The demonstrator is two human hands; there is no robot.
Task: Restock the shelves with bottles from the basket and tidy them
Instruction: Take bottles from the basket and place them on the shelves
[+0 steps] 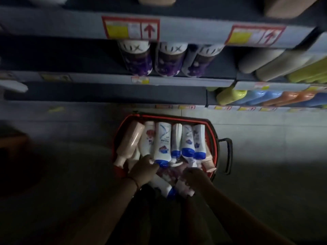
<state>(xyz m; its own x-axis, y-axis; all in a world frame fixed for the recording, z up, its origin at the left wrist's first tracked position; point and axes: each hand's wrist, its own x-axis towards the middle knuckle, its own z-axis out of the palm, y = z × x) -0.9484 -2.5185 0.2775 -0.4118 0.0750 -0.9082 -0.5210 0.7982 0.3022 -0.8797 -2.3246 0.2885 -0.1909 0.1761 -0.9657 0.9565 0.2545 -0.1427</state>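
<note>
We saw a red basket (211,131) on the floor (274,156), full of white bottles (162,142) with blue caps. Our left hand (144,169) and right hand (194,179) reached in; in the dim blur each seemed to grip a bottle. Purple bottles (168,61) stood on the shelf (185,81).

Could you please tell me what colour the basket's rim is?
Red, seen best in the head view: the basket on the floor has a red rim.
</note>
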